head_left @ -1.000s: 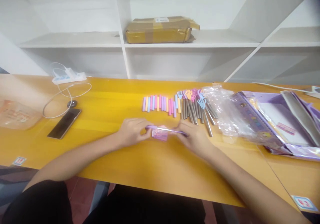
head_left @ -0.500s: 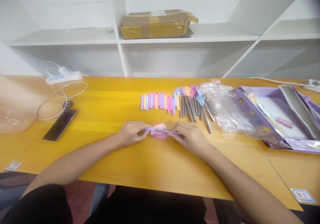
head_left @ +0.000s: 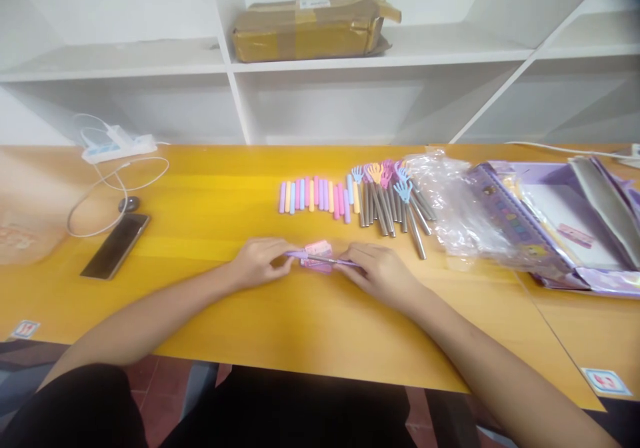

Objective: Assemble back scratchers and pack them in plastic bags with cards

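Between my two hands, level above the desk, is a small back scratcher [head_left: 323,259] with a thin metal rod and purple ends. My left hand [head_left: 263,261] pinches its left purple end. My right hand [head_left: 377,271] closes its fingers on the right purple end. Pink printed cards [head_left: 319,248] lie beneath the rod. Beyond my hands, a row of pastel tube-shaped grips [head_left: 320,196] lies side by side. To their right is a pile of metal rods with hand-shaped heads [head_left: 387,201] in blue, orange, pink and purple.
Crumpled clear plastic [head_left: 455,215] lies right of the pile, touching an open purple box [head_left: 595,228]. A phone [head_left: 115,247], a dark mouse-like object [head_left: 130,204] and a power strip [head_left: 120,148] with white cables are at left. A taped cardboard box [head_left: 310,31] sits on the shelf.
The view has tilted and shifted slightly. Both hands keep hold of the back scratcher; its right end now sits a little lower relative to the left.
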Demonstrator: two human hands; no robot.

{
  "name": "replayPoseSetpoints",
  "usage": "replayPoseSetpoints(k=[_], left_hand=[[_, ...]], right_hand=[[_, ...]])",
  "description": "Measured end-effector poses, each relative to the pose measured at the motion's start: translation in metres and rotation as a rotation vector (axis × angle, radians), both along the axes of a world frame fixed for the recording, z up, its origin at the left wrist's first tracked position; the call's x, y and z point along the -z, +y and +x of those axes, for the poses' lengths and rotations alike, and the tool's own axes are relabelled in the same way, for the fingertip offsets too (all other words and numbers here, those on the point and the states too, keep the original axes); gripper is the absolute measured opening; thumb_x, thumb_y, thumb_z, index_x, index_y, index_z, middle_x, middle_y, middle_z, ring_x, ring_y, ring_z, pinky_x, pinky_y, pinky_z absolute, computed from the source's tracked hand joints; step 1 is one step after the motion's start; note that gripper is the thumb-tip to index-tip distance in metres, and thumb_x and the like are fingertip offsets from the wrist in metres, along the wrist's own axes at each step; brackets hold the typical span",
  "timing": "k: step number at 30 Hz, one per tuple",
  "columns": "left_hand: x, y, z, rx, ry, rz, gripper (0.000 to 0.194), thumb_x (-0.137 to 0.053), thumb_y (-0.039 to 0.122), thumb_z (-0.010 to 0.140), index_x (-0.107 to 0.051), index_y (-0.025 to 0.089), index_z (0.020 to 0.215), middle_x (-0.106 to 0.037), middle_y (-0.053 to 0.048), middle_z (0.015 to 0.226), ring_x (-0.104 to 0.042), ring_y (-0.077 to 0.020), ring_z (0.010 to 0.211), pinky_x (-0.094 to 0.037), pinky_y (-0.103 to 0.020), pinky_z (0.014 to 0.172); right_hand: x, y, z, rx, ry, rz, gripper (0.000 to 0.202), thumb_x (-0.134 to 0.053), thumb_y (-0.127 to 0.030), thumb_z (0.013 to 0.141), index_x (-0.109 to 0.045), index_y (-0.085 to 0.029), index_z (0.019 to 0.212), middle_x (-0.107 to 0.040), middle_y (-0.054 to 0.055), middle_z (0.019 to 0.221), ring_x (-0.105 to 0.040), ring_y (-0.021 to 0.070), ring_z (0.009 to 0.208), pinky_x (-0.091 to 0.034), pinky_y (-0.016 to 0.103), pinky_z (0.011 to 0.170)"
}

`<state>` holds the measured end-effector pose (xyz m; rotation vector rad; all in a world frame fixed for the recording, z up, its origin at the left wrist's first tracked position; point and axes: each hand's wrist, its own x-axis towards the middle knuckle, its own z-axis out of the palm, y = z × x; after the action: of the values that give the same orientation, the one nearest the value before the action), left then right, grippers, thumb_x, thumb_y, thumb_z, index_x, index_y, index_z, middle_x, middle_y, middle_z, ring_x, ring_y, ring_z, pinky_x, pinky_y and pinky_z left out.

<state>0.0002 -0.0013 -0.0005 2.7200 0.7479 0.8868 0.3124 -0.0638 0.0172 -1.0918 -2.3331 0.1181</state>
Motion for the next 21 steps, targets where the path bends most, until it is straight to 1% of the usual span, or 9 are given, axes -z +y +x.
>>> replayPoseSetpoints(k=[5,10,13,17,21], left_hand=[[0.0,0.001,0.0,0.015,-0.015,0.014,0.028,-0.063,0.022,0.095,-0.07,0.025,0.122,-0.081,-0.001,0.095,-0.075,-0.0146,0.079,-0.058,-0.027,0.072],[-0.001,0.001,0.002,0.03,-0.037,0.048,0.023,-0.066,0.019,0.093,-0.071,0.022,0.115,-0.08,-0.001,0.094,-0.075,-0.0138,0.077,-0.058,-0.025,0.07],[-0.003,0.0,0.003,0.024,-0.042,0.079,0.022,-0.067,0.019,0.092,-0.07,0.021,0.114,-0.08,-0.001,0.093,-0.074,-0.0137,0.076,-0.057,-0.025,0.069],[-0.008,-0.001,0.002,-0.004,-0.052,0.145,0.025,-0.067,0.017,0.091,-0.07,0.021,0.116,-0.08,-0.001,0.093,-0.076,-0.0138,0.078,-0.058,-0.025,0.07],[-0.014,0.001,-0.002,-0.021,-0.055,0.247,0.029,-0.069,0.016,0.091,-0.068,0.021,0.119,-0.081,-0.001,0.095,-0.076,-0.0142,0.081,-0.059,-0.025,0.071]], right_hand=[[0.0,-0.001,-0.001,-0.011,0.014,-0.004,0.018,-0.057,-0.031,0.106,-0.068,-0.02,0.097,-0.071,0.003,0.085,-0.062,0.014,0.069,-0.044,0.027,0.065],[0.0,-0.002,0.0,-0.025,0.012,-0.016,0.017,-0.057,-0.03,0.106,-0.068,-0.02,0.098,-0.071,0.003,0.085,-0.062,0.014,0.07,-0.045,0.027,0.066],[0.001,-0.001,0.0,-0.022,0.002,-0.021,0.018,-0.057,-0.031,0.106,-0.069,-0.02,0.098,-0.071,0.003,0.085,-0.062,0.0143,0.07,-0.044,0.028,0.066],[-0.001,-0.001,0.001,0.002,-0.014,-0.049,0.022,-0.055,-0.033,0.108,-0.07,-0.02,0.097,-0.071,0.004,0.084,-0.063,0.0154,0.072,-0.045,0.028,0.067],[-0.002,0.0,0.004,0.016,-0.01,-0.091,0.023,-0.052,-0.031,0.109,-0.07,-0.02,0.1,-0.07,0.004,0.088,-0.065,0.0154,0.077,-0.047,0.028,0.072]])
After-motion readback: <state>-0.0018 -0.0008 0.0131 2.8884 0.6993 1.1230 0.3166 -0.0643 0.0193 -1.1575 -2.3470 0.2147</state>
